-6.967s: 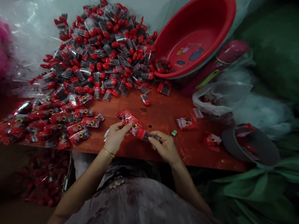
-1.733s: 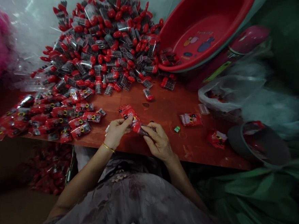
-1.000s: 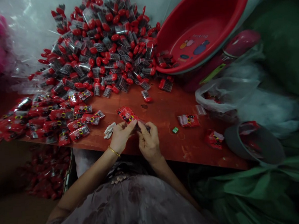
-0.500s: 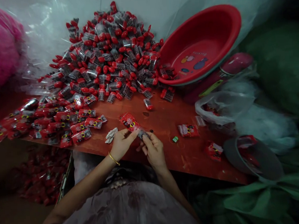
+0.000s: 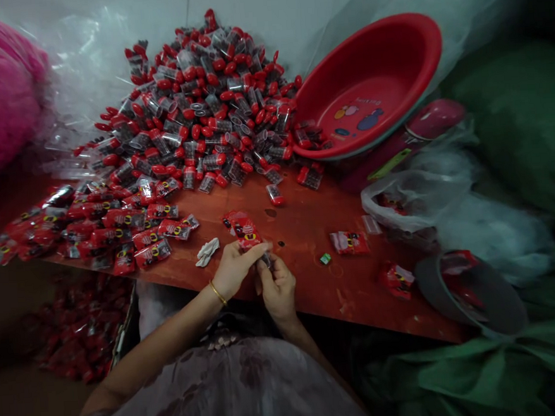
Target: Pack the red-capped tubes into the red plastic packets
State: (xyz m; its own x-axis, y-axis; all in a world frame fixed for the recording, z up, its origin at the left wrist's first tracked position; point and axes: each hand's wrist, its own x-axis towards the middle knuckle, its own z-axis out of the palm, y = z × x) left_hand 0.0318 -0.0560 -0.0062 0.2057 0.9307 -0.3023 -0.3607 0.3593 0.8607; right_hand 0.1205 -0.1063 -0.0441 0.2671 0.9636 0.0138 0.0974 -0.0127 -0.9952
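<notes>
Between both hands is a red printed plastic packet, its printed end pointing away from me. My left hand, with a gold bangle at the wrist, is closed on the packet's near left side, thumb on top. The fingers of my right hand pinch the packet's near end, where a dark, partly clear piece shows; the fingers cover most of it. A crumpled white scrap lies left of my left hand. Several filled red packets are heaped farther left on the red-brown table.
A tall pile of clear tubes with red caps stands at the back. To its right leans a red basin. A small green piece, a red packet, a white plastic bag and a grey bowl are on the right.
My right hand has moved slightly left and nearer to me, closer to my left hand. The packet has turned a little and sits more upright in view.
</notes>
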